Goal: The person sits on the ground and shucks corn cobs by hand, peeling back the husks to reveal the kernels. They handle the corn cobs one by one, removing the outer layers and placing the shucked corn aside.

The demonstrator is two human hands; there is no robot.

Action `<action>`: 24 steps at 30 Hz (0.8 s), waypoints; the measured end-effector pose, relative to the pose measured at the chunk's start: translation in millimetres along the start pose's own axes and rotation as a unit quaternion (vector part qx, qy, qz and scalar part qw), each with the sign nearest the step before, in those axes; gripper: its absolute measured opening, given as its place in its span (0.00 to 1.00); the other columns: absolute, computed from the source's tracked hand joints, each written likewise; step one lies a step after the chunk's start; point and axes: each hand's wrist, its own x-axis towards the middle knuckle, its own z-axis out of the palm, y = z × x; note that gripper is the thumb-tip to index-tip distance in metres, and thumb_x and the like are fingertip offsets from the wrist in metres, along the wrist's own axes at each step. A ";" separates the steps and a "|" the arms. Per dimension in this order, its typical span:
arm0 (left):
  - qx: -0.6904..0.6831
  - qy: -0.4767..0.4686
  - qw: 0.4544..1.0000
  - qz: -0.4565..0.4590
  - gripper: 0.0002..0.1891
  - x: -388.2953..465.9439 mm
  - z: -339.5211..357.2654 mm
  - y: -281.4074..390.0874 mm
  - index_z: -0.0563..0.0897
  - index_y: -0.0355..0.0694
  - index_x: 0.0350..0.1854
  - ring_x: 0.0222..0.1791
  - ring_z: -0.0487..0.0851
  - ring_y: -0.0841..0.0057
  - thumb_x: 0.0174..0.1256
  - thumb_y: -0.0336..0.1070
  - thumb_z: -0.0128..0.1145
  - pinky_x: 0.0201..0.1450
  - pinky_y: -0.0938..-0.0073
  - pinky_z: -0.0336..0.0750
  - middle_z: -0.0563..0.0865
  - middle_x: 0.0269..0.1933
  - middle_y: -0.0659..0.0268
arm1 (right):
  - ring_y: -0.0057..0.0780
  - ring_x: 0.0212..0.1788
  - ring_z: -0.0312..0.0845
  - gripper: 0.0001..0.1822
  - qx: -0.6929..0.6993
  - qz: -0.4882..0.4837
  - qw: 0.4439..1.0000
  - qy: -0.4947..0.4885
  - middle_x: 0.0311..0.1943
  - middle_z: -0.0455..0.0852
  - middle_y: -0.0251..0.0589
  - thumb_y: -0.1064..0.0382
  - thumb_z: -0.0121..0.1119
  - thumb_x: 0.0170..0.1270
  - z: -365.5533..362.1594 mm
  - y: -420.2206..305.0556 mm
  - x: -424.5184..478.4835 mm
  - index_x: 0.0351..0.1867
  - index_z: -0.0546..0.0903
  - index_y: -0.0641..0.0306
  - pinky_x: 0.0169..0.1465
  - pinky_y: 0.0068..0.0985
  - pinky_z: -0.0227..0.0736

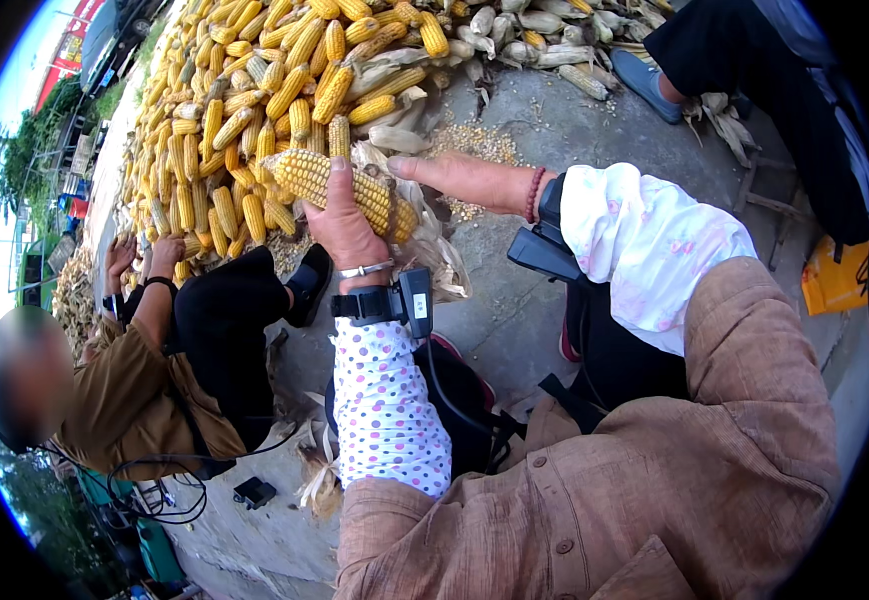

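My left hand (346, 229) grips a yellow ear of corn (307, 174), its thumb laid across the kernels. Peeled-back dry husk (442, 262) hangs from the ear's lower right end. My right hand (457, 176) reaches in from the right, thumb pointing left, beside the husk and the ear; its fingers are mostly hidden, so its hold on the husk cannot be told. Just beyond both hands lies a large heap of husked yellow corn ears (202, 135). Loose kernels (479, 142) are scattered on the concrete behind my right hand.
Ears still in pale husks (547, 26) lie at the top right. A co-worker (127, 375) sits at the left, hands at the heap. Another person's leg and grey-blue shoe (648, 86) are at the upper right, near a yellow bag (832, 277). A small black device (254, 492) lies on the concrete.
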 end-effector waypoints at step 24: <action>-0.051 0.009 0.998 -0.039 0.24 4.0 -14.1 2.0 0.70 0.33 0.54 0.38 0.79 0.76 0.60 0.41 0.61 0.41 0.73 0.77 0.79 0.41 0.64 | 0.33 0.49 0.75 0.34 -0.267 -0.107 0.952 -0.105 0.46 0.80 0.45 0.54 0.71 0.41 19.3 10.7 20.1 0.50 0.73 0.71 0.54 0.27 0.71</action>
